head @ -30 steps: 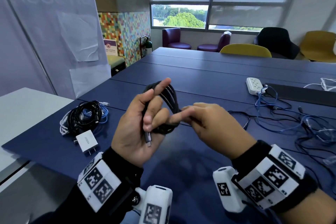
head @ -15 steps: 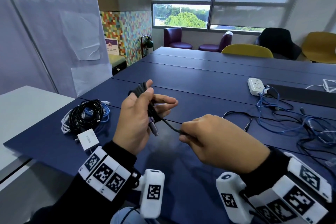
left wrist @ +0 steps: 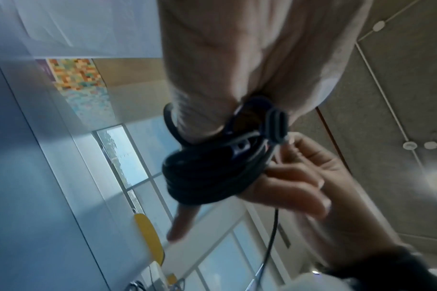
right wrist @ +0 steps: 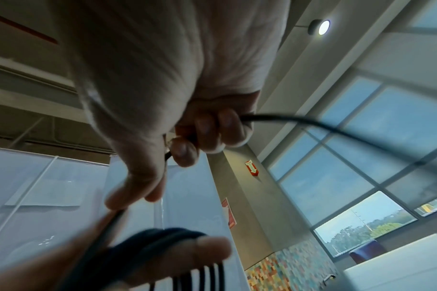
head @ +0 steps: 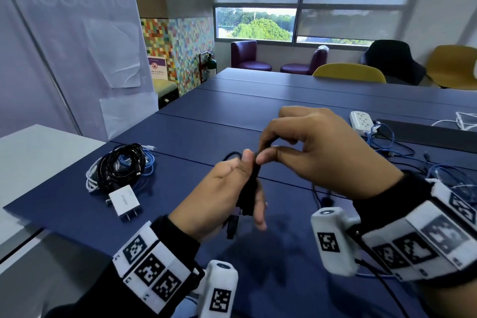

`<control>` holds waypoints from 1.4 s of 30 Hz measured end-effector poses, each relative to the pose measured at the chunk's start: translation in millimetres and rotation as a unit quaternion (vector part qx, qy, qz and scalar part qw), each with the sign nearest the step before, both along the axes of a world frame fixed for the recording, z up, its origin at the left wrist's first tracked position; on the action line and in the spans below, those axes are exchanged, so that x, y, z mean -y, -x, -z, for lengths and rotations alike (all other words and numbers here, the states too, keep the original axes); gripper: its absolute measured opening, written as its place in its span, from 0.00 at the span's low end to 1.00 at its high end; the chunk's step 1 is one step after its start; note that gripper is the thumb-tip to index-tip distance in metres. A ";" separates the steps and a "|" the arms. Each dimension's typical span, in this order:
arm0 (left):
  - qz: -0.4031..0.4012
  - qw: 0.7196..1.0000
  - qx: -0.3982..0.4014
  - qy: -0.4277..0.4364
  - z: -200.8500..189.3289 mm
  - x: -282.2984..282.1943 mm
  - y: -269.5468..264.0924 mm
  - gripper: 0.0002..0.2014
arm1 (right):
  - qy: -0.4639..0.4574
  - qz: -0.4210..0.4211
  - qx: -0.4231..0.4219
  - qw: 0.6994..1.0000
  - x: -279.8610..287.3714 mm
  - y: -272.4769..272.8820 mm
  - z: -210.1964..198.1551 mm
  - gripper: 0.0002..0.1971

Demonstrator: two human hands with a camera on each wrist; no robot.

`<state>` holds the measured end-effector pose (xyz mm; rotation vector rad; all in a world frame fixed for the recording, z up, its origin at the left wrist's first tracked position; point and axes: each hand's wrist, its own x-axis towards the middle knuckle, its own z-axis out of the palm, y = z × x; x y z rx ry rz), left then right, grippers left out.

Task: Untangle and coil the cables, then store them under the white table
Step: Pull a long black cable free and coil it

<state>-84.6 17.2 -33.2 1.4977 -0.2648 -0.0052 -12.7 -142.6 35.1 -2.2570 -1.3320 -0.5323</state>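
My left hand grips a black cable coil above the blue table; the loops wrap its fingers, and a plug hangs below the palm. My right hand sits just above and to the right. It pinches the loose black strand between thumb and fingers at the top of the coil. A finished bundle of black, white and blue cables lies at the table's left end. The white table stands to the left.
A white charger block lies beside the bundle. Tangled blue and black cables and a white power strip lie on the right side. Yellow, purple and black chairs stand beyond the table's far edge, under the window.
My right hand rose from below the left hand to just above it, carrying the strand up to the top of the coil. My left hand shifted right and turned over.
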 end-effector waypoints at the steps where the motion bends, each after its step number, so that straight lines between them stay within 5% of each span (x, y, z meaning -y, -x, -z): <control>1: 0.021 1.000 -0.007 0.014 0.1 1.6 1.6 0.27 | -0.018 0.002 -0.019 1.000 1.0 -3.4 0.5 0.08; 6: 0.099 0.984 -0.062 0.135 -3.5 5.9 4.1 0.22 | -0.108 -0.021 -0.108 0.988 -1.7 -14.5 15.8 0.03; 14: 0.169 0.943 -0.078 0.277 -8.9 -0.2 7.3 0.17 | -0.164 -0.032 -0.207 0.964 -6.5 -19.3 40.5 0.11; 20: 0.063 0.936 -0.060 0.340 -13.9 2.0 5.8 0.15 | -0.221 -0.042 -0.420 0.879 -11.9 3.9 52.3 0.13; 25: 0.011 0.930 -0.053 0.364 -13.4 5.2 3.3 0.14 | -0.241 -0.064 -0.494 0.833 -16.2 15.2 50.2 0.36; 29: 0.031 0.914 -0.040 0.401 -11.5 1.1 -1.3 0.13 | -0.227 -0.067 -0.503 0.831 -20.0 22.6 53.5 0.25; 35: 0.142 0.887 -0.019 0.440 -3.1 -9.1 -4.0 0.11 | -0.201 -0.017 -0.467 0.861 -27.9 32.2 66.0 0.24; 40: 0.190 0.874 -0.014 0.448 1.6 -12.9 -4.4 0.11 | -0.293 -0.123 -0.606 0.729 -33.1 39.0 62.8 0.22; 42: 0.160 0.884 -0.018 0.440 1.7 -11.2 -2.7 0.13 | -0.310 -0.111 -0.590 0.737 -35.5 38.7 63.1 0.19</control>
